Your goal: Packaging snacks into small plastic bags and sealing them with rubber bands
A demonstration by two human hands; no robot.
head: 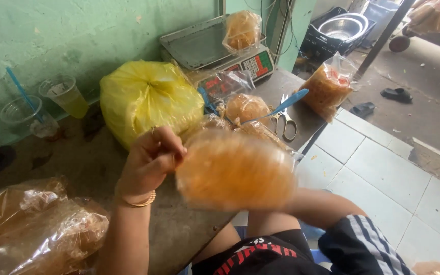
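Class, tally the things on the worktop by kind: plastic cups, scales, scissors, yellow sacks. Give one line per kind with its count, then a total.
Plastic cups: 2
Weighing scale: 1
Scissors: 1
Yellow sack: 1
Total: 5

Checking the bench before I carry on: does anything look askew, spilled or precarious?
One filled bag overhangs the table's far corner, half off the edge. Another bag sits on the scale. Nothing looks spilled.

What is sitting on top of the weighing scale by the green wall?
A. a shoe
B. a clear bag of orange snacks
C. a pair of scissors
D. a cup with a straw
B: a clear bag of orange snacks rests on the scale's metal tray; the scissors lie on the table.
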